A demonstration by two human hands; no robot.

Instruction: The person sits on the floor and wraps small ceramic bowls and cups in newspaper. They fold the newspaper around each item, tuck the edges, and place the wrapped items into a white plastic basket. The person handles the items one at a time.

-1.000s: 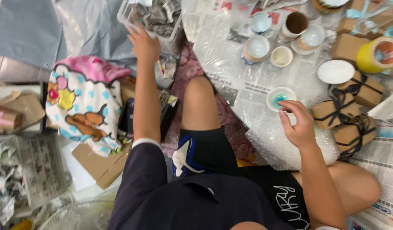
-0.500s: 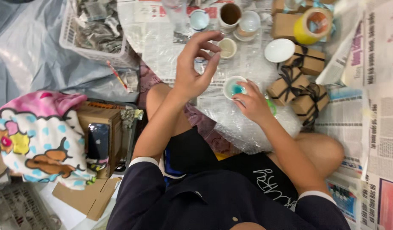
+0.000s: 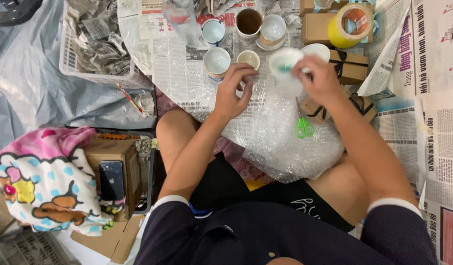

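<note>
My right hand point(image 3: 319, 78) holds a small white cup with a teal inside point(image 3: 284, 64) above a sheet of bubble wrap point(image 3: 280, 142) that lies over my lap. My left hand point(image 3: 233, 94) rests at the far edge of the wrap with its fingers curled into it, just short of a small beige cup point(image 3: 248, 58). Green-handled scissors point(image 3: 304, 128) lie on the wrap below my right hand.
Several more cups point(image 3: 216, 61) stand on newspaper beyond the wrap. A yellow tape roll point(image 3: 351, 24) sits on cardboard boxes, some tied with black ribbon point(image 3: 351, 66). A white basket of crumpled newspaper point(image 3: 96, 44) is far left. A phone point(image 3: 111, 179) lies on a box beside a colourful cloth bag point(image 3: 45, 179).
My left hand came back from the basket at the far left, crossed over in the air and dropped onto the bubble wrap. My right hand lifted the teal-lined cup up off the wrap.
</note>
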